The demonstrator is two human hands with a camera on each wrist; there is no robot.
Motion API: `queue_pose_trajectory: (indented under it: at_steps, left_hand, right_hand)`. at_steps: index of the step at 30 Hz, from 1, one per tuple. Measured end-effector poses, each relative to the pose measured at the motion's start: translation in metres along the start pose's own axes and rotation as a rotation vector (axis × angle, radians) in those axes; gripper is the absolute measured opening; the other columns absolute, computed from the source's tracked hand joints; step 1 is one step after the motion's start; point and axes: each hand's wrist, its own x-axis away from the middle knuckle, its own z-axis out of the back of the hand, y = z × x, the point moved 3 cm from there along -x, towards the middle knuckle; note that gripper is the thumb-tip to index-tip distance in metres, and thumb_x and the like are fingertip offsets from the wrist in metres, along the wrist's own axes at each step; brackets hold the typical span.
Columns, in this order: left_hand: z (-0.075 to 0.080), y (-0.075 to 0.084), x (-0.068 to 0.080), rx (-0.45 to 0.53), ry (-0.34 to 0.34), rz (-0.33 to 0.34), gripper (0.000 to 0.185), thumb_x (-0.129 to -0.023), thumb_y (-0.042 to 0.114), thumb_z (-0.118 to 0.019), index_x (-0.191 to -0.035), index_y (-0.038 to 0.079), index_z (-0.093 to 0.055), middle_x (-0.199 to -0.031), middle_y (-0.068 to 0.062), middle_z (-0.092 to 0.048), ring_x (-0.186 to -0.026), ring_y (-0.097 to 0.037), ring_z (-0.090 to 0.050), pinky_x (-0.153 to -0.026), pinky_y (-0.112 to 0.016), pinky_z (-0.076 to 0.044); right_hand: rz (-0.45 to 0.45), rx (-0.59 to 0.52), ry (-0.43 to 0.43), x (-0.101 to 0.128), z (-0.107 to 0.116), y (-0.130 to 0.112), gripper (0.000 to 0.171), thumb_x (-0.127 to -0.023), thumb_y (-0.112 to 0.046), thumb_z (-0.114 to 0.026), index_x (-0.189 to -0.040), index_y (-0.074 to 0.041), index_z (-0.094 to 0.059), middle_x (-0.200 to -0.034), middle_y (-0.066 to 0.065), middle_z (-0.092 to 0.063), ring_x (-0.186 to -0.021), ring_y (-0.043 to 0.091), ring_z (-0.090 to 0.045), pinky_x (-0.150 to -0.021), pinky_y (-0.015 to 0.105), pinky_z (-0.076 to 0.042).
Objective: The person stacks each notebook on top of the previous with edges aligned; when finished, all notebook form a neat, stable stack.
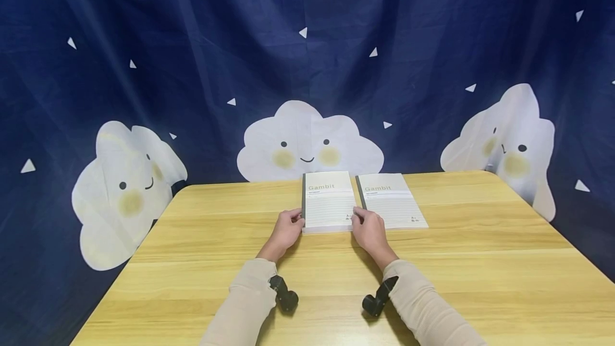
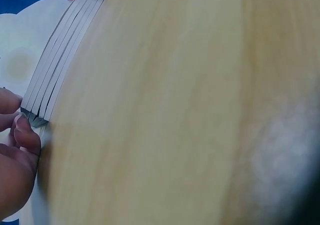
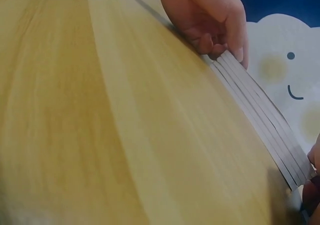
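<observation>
A stack of several white Gambit notebooks (image 1: 329, 210) with dark spines is at the far side of the table. My left hand (image 1: 286, 228) grips its near left corner at the spine, and my right hand (image 1: 370, 231) holds the near right corner. In the left wrist view, thumb and fingers close around the spine end of the notebook stack (image 2: 67, 55). The right wrist view shows the right thumb along the corner, other fingers curled below it, and the layered page edges of the stack (image 3: 260, 120). Right beside the stack lies another Gambit notebook (image 1: 396, 210).
The light wooden table (image 1: 307, 276) ends just beyond the notebooks. Behind it hangs a dark blue curtain (image 1: 202, 68) printed with white clouds and triangles. Black wrist cameras (image 1: 286, 298) jut inward from both beige sleeves.
</observation>
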Motion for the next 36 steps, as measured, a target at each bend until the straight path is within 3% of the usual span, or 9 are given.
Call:
queue_pose_trajectory:
  at_steps: [2, 6, 10, 13, 21, 27, 31, 36]
  left_hand:
    - [0.0, 0.0, 0.0, 0.005, 0.004, 0.01, 0.04, -0.091, 0.001, -0.051, -0.131, -0.005, -0.051, -0.099, -0.01, -0.053, -0.091, -0.018, -0.048, -0.073, -0.024, -0.046]
    - [0.001, 0.002, 0.0, 0.007, 0.001, 0.008, 0.036, -0.09, 0.002, -0.053, -0.124, -0.006, -0.057, -0.09, -0.007, -0.053, -0.079, -0.015, -0.047, -0.061, -0.021, -0.042]
    - [0.001, 0.008, -0.001, 0.002, 0.016, 0.019, 0.032, -0.089, 0.006, -0.055, -0.119, -0.004, -0.061, -0.084, -0.006, -0.054, -0.071, -0.014, -0.046, -0.057, -0.021, -0.04]
    - [0.001, 0.015, -0.001, -0.011, 0.05, 0.039, 0.038, -0.09, 0.009, -0.058, -0.126, -0.002, -0.057, -0.088, -0.007, -0.054, -0.071, -0.014, -0.047, -0.056, -0.022, -0.041]
    - [-0.01, 0.038, -0.008, -0.06, 0.08, -0.006, 0.042, -0.088, 0.013, -0.063, -0.125, -0.004, -0.056, -0.09, -0.007, -0.052, -0.08, -0.017, -0.047, -0.066, -0.025, -0.042]
    - [-0.031, 0.057, -0.011, -0.075, 0.047, -0.03, 0.045, -0.087, 0.015, -0.065, -0.127, -0.002, -0.055, -0.094, -0.009, -0.056, -0.085, -0.019, -0.051, -0.073, -0.029, -0.046]
    - [-0.047, 0.068, -0.011, -0.077, 0.013, -0.047, 0.044, -0.087, 0.015, -0.065, -0.126, -0.003, -0.055, -0.096, -0.01, -0.057, -0.086, -0.019, -0.053, -0.075, -0.03, -0.047]
    - [-0.07, 0.077, -0.011, -0.047, -0.037, -0.053, 0.046, -0.088, 0.017, -0.064, -0.129, -0.001, -0.053, -0.103, -0.01, -0.057, -0.089, -0.018, -0.055, -0.074, -0.027, -0.05]
  right_hand:
    - [-0.001, -0.002, -0.015, -0.001, 0.0, 0.0, 0.016, -0.09, -0.008, -0.055, -0.095, 0.0, -0.068, -0.093, 0.017, -0.066, -0.079, 0.023, -0.054, -0.069, 0.034, -0.043]
    - [-0.018, -0.024, -0.034, -0.004, 0.004, -0.001, 0.014, -0.089, -0.008, -0.053, -0.086, -0.001, -0.065, -0.076, 0.013, -0.06, -0.072, 0.022, -0.051, -0.063, 0.03, -0.039]
    - [-0.055, -0.057, -0.063, -0.007, 0.009, 0.002, 0.024, -0.089, -0.011, -0.052, -0.104, 0.0, -0.068, -0.094, 0.016, -0.068, -0.089, 0.026, -0.06, -0.077, 0.036, -0.05]
    - [-0.082, -0.087, -0.088, -0.01, 0.015, 0.004, 0.038, -0.091, -0.014, -0.052, -0.123, 0.003, -0.059, -0.114, 0.02, -0.065, -0.106, 0.031, -0.06, -0.092, 0.044, -0.048]
    - [-0.118, -0.07, -0.172, -0.019, 0.039, 0.008, 0.043, -0.093, -0.017, -0.05, -0.131, 0.006, -0.05, -0.125, 0.026, -0.056, -0.114, 0.039, -0.055, -0.098, 0.047, -0.044]
    - [-0.099, -0.009, -0.197, -0.024, 0.063, 0.017, 0.048, -0.093, -0.022, -0.052, -0.131, 0.006, -0.049, -0.124, 0.03, -0.055, -0.113, 0.042, -0.054, -0.096, 0.048, -0.045]
    - [-0.139, 0.014, -0.246, -0.028, 0.076, 0.025, 0.051, -0.093, -0.02, -0.051, -0.134, 0.009, -0.043, -0.129, 0.033, -0.049, -0.12, 0.046, -0.047, -0.102, 0.052, -0.038]
    - [-0.158, 0.077, -0.261, -0.032, 0.091, 0.033, 0.051, -0.094, -0.018, -0.049, -0.134, 0.013, -0.04, -0.13, 0.035, -0.047, -0.121, 0.047, -0.045, -0.103, 0.052, -0.038]
